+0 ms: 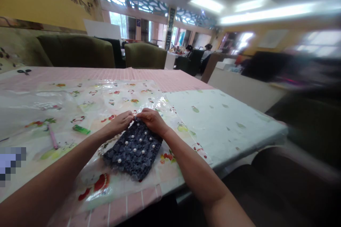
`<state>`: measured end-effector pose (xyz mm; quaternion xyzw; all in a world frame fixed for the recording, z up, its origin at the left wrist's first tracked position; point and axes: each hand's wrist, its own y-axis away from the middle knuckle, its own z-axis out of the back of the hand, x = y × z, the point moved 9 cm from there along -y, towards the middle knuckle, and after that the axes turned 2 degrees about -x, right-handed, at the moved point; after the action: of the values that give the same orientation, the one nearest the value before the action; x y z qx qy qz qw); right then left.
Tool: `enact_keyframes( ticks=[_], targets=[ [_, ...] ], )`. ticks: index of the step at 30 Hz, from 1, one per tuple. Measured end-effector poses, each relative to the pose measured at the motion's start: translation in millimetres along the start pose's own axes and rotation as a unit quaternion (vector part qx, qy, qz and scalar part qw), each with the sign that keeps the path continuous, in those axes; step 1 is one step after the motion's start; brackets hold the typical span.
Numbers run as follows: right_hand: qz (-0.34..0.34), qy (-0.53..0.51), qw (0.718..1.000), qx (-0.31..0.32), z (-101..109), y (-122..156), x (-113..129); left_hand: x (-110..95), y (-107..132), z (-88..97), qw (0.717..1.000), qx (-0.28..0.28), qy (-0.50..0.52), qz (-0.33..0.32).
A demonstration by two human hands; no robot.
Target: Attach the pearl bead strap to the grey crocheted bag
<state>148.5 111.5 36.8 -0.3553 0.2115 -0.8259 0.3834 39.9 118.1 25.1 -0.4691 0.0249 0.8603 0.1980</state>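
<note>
Scissors (24, 72) lie well beyond and left of the left hand (123, 120), near the far edge of the table (170, 79); a pen (52, 137) and green block (81, 129) lie closer on that side. Left and right hand (151, 120), fingers bunched, pinch the top of the bag (135, 149), just below them. Pale cover (221, 120) spreads wide rightward to the side edge.

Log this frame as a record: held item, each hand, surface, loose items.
held item: dark blue ruffled piece dotted with white pearl-like beads
left hand: fingers closed at its top corner
right hand: gripping the same corner
surface: glossy fruit-printed plastic sheet
loose items, left: small green rectangular object, slim pink pen-like stick, dark-handled scissors farther back
</note>
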Motion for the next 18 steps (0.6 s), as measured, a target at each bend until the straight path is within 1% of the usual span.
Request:
enact_keyframes(
  ticks=[3, 7, 10, 11, 13, 16, 18],
  targets=[
    [-0.001, 0.015, 1.0, 0.003, 0.6, 0.4, 1.0, -0.2, 0.7, -1.0, 1.0, 0.009, -0.015, -0.013],
    [0.0, 0.034, 0.999, 0.006, 1.9, 0.5, 2.4, 3.6, 2.6, -3.1, 0.999, 0.04, 0.006, -0.018],
    [0.005, 0.038, 0.999, 0.009, 2.3, 0.5, 3.2, 5.8, 2.2, -4.5, 0.998, 0.054, 0.018, -0.034],
    [0.006, 0.038, 0.999, 0.01, 2.3, 0.5, 3.2, 8.0, 1.5, -5.4, 0.997, 0.056, 0.033, -0.028],
    [0.008, 0.04, 0.999, 0.012, 2.1, 0.6, 2.9, 16.8, -0.5, -7.7, 0.995, 0.055, 0.084, 0.019],
    [0.012, 0.042, 0.999, 0.018, 0.9, 0.9, 2.7, 34.1, -0.3, -14.2, 0.974, 0.047, 0.176, 0.136],
    [0.017, 0.042, 0.999, 0.018, 0.7, 0.9, 3.1, 37.6, 0.5, -18.1, 0.961, 0.048, 0.211, 0.171]
  ],
)
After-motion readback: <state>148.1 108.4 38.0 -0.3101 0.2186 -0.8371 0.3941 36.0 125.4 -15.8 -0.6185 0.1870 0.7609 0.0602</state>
